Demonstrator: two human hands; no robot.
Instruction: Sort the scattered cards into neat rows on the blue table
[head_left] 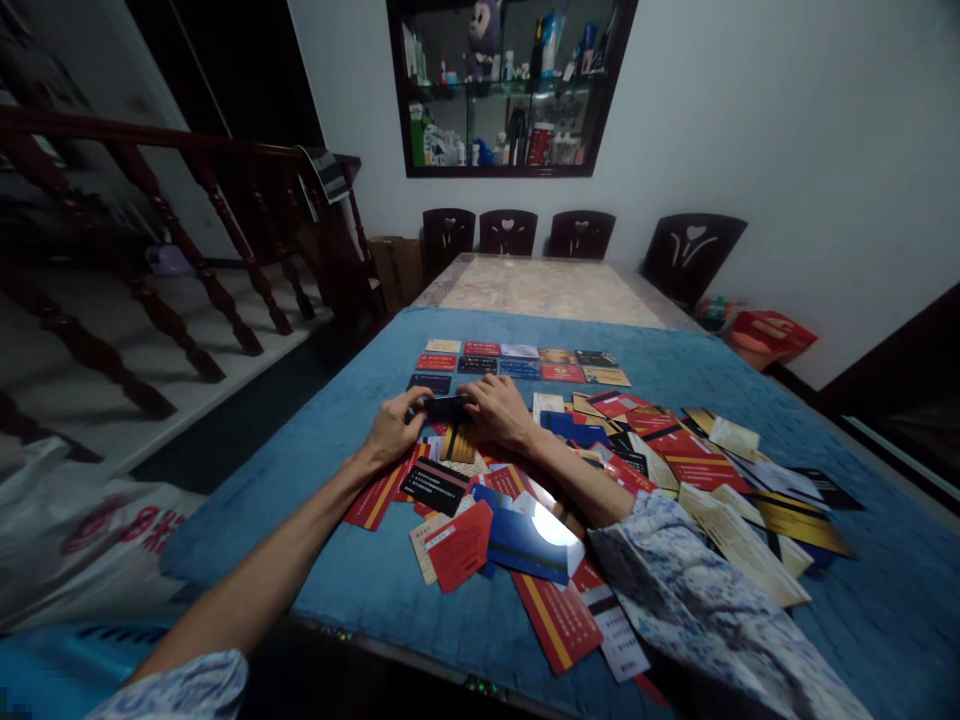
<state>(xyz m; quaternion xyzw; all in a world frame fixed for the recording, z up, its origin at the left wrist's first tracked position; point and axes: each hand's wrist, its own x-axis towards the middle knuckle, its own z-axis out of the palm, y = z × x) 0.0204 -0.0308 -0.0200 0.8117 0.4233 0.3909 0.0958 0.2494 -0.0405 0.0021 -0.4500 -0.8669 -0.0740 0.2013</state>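
Note:
Between my two hands is a dark card [445, 407], pinched at its left end by my left hand [397, 425] and at its right end by my right hand [499, 408]. Just beyond it a dark navy card [430, 384] lies flat, starting a row. Two neat rows of cards are farther up, among them a red card [437, 362] and a blue card [519, 370]. Below my hands spreads a loose, overlapping pile with a black card [435, 486], a red card [459, 546] and a shiny blue card [529, 540].
A blue cloth [352, 380] covers the near part of the table. More mixed cards [697, 455] are heaped at the right, partly under my right forearm. Several dark chairs [508, 232] stand at the far end. At the left are a wooden railing [202, 190] and a white plastic bag [97, 530].

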